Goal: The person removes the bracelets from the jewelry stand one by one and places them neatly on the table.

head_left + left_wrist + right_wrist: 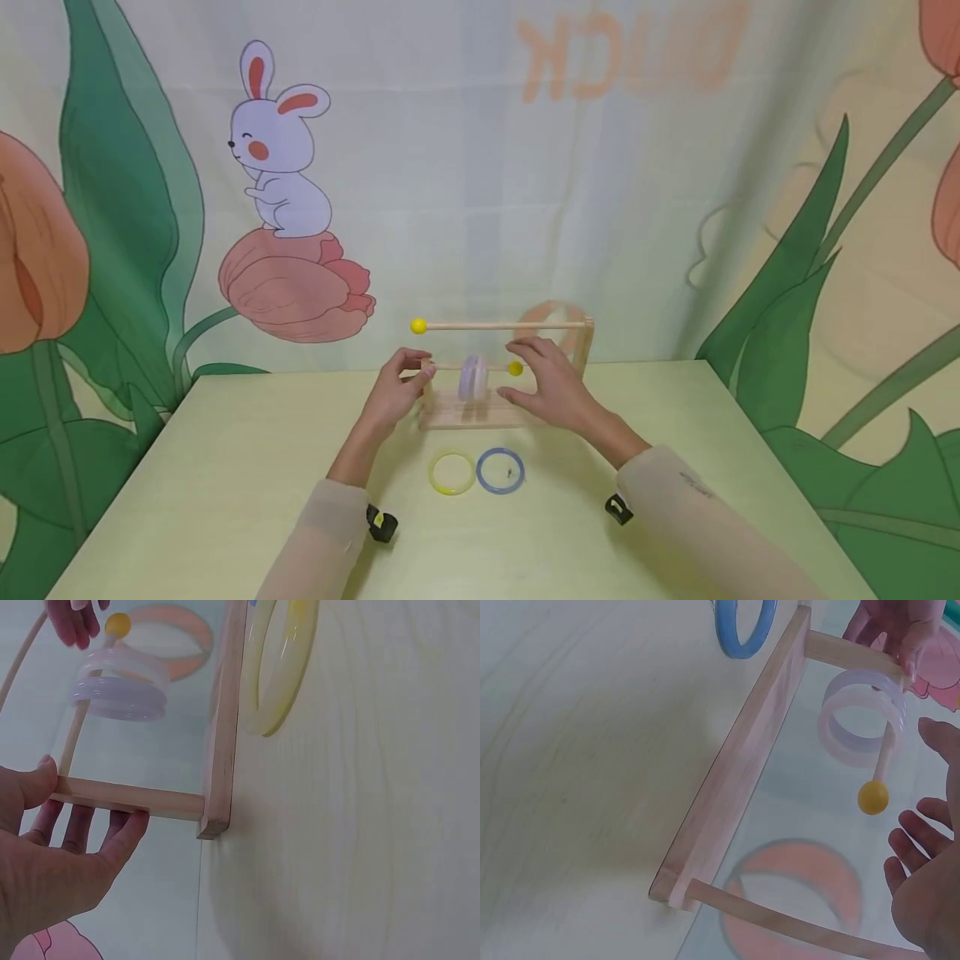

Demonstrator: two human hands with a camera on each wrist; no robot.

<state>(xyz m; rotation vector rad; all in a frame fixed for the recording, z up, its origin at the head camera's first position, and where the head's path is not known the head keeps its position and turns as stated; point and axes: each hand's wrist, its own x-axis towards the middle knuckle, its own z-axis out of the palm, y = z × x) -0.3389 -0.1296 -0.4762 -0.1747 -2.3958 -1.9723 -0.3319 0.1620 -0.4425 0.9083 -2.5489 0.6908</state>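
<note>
My left hand (393, 393) grips the short left post (135, 794) of a wooden rod stand (450, 420), thumb on one side and fingers on the other. From that post a lower rod runs rightward to a yellow ball (515, 368) at its tip. Two rings hang on this rod side by side, a purple ring (467, 380) and a paler whitish ring (482, 382). Around the ball end, without touching it, my right hand (557, 390) hovers with thumb and fingers spread and nothing held. Above, an upper rod (495, 326) reaches leftward from the tall right post (583, 346).
On the table (247, 467) in front of the stand lie a yellow ring (452, 492) and a blue ring (500, 492), close together. A printed curtain (450, 167) hangs behind the table. The upper rod ends in another yellow ball (418, 326).
</note>
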